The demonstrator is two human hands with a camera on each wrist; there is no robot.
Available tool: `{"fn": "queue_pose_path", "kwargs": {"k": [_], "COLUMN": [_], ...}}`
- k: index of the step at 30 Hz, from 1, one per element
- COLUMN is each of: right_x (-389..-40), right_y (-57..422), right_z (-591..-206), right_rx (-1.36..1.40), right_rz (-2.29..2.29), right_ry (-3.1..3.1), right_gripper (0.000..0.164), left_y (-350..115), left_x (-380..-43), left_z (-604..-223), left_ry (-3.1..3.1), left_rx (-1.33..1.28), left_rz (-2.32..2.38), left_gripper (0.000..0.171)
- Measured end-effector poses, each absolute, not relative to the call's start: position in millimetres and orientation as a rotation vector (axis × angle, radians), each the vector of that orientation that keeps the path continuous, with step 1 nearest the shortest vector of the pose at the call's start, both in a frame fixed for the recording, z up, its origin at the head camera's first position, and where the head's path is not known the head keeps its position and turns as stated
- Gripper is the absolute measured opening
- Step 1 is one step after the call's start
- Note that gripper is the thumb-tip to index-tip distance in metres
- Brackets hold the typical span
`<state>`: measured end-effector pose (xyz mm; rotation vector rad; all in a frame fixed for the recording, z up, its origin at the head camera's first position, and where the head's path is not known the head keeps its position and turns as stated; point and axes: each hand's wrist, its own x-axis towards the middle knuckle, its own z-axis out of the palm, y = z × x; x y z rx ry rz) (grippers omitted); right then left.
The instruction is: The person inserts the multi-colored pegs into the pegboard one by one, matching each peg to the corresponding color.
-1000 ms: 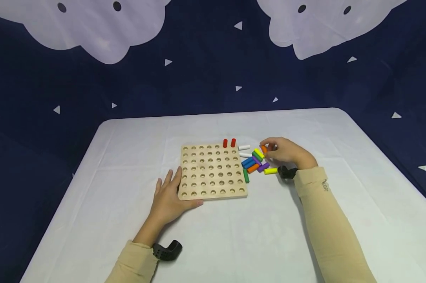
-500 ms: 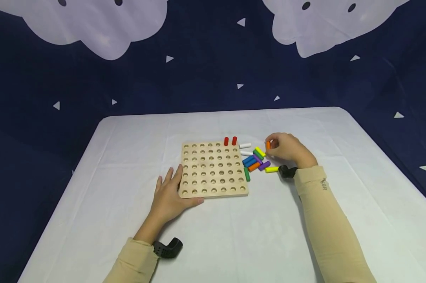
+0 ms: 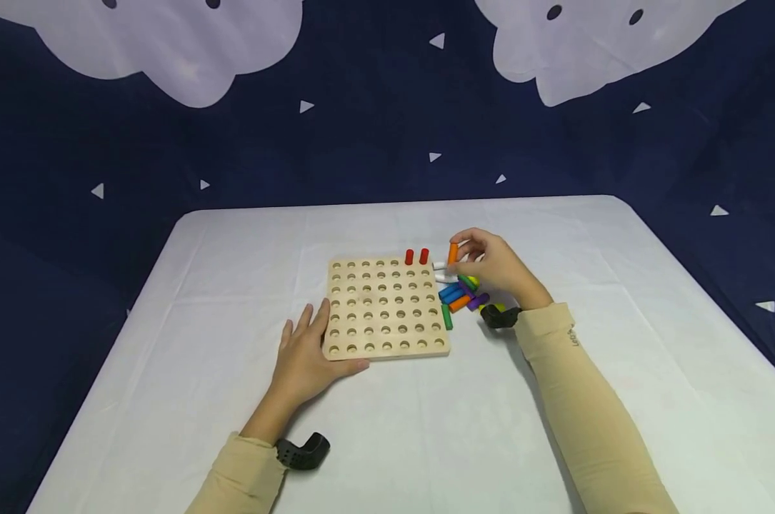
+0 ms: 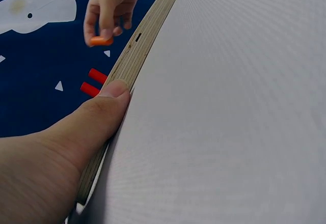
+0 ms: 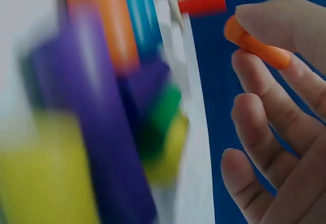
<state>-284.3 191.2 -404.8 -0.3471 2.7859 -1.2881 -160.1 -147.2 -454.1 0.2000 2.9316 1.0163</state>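
The person's left hand (image 3: pixel 303 368) lies with fingers spread and thumb extended sideways; the right hand (image 3: pixel 496 265), farther forward, pinches between thumb and fingers.

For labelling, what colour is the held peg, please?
The peg is orange, clearest in the right wrist view.

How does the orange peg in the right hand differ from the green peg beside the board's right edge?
Support: the orange peg is pinched by the right hand, off the table; the green peg lies on the table beside the board.
Pose: the orange peg is raised on end, somewhat tilted; the green peg lies flat.
Colour: orange versus green.
Shared: both are plain, single-colour cylinders, and neither sits in a hole.
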Motion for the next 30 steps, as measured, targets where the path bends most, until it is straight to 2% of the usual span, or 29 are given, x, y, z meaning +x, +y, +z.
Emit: {"fn": "queue_pose_path", "kwargs": {"k": [9,19,30], "right_x": [-282.1,-284.2,-287.5], "right_y": [143.8,125.8,113.4], "right_z": [-407.9,-401.4,-396.0], "right_rx": [-0.602,-0.589,-0.693], "right_rz": [-1.278,-0.947,-0.610], "right_ry": [2.837,2.966,3.046], "right_gripper": [0.042,0.037,0.033], "left_y": [-148.3,-149.0,-149.5], "left_x": [-160.0,-160.0,-161.3], "left_z": [-454.0,-453.2,-453.6], "left_ry": [2.933,2.931,2.933], "left_rx": [0.197,0.201,0.215], "left_rz": [1.019,1.029,1.030], "left_gripper": [0.129,0.129,0.129]}}
